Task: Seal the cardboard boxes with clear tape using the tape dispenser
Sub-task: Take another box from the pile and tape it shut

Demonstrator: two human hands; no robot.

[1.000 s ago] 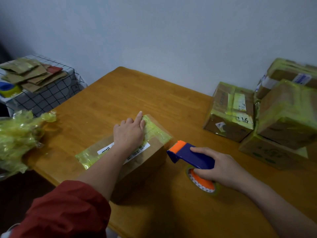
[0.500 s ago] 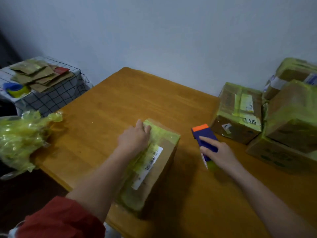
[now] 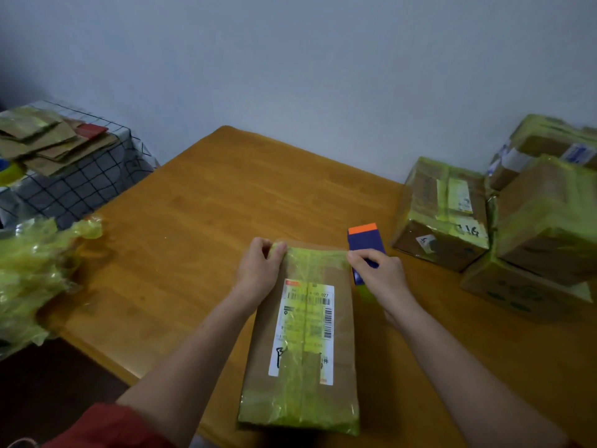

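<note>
A wooden table (image 3: pixel 200 221) fills the middle of the view, its far edge against a pale wall. Along its right side sits a stack of taped boxes (image 3: pixel 549 221), wrapped in yellow-green tape, one marked with handwritten digits. At the left edge lies a crumpled heap of yellow-green plastic (image 3: pixel 29 276), and behind it a side stand under a checked cloth (image 3: pixel 80 185) carries flat cardboard pieces (image 3: pixel 48 143).

Near the table's front edge lies the cardboard box (image 3: pixel 303 392), lengthways away from the person, with tape banding both ends and running down its middle over a white shipping label (image 3: pixel 303 321) (its barcodes are visible, the print too small to read).

The left hand (image 3: pixel 258 270) grips the box's far left corner, thumb on top and fingers curled over the edge. The right hand (image 3: pixel 381 273) is curled round the tape dispenser (image 3: pixel 365 242), blue with an orange end, which stands just beside the box's far right corner; a fingertip touches that corner.
</note>
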